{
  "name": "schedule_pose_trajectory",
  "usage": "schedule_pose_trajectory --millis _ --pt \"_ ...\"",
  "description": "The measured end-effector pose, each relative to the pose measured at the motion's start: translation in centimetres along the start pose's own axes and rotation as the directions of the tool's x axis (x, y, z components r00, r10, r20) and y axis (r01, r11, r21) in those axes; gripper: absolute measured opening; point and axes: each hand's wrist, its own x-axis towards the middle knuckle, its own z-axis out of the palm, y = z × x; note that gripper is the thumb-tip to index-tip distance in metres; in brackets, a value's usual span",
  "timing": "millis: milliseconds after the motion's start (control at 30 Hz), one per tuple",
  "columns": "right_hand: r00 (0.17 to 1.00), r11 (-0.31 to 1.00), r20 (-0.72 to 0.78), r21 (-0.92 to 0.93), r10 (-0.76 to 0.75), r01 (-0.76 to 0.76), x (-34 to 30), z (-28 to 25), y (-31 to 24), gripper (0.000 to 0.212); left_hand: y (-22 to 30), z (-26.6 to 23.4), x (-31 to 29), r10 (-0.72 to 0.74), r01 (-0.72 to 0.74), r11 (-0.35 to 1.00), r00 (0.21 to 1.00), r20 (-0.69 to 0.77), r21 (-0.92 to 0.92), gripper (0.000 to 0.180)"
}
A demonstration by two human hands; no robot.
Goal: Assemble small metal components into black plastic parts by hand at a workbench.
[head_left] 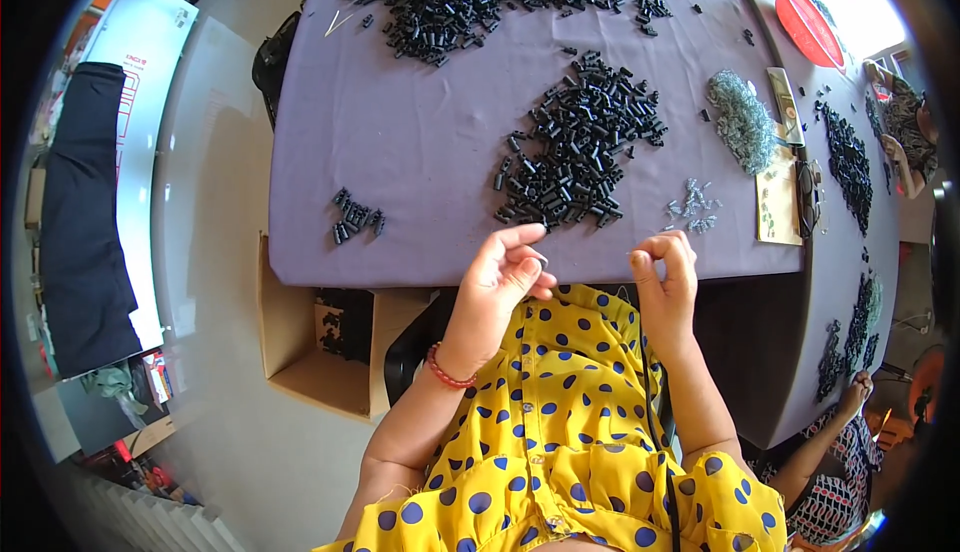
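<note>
At the table's near edge my left hand (503,270), with a red bead bracelet at its wrist, is held palm up with its fingers curled. A small dark bit shows by the thumb tip, too little to name. My right hand (668,277) is pinched, thumb against forefinger; whatever it grips is too tiny to make out. Just beyond my left hand lies a heap of small black cylindrical plastic parts (585,142). A scatter of small clear or silvery pieces (693,207) sits beyond my right hand. Off to the left is a little group of the black parts (355,216).
A larger heap of black parts (440,12) covers the far side of the purple tablecloth (400,132). On the right are a tangled silvery pile (742,122), eyeglasses (808,187) and a red basket (808,24). Other people (825,472) sit at the right. An open cardboard box (318,372) stands below left.
</note>
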Motion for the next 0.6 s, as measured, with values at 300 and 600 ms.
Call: schedule_pose_trajectory --millis 300,600 --pt "0.982 0.986 0.123 0.108 -0.142 0.129 0.4 1.6 -2.6 0.017 -0.6 -0.1 0.2 -0.296 0.337 0.836 0.942 0.161 -0.434 0.024" --pt "0.973 0.977 0.138 0.134 -0.187 0.169 0.2 1.6 -3.0 0.016 -0.7 0.3 0.1 -0.3 0.375 0.798 0.926 0.229 -0.472 0.023"
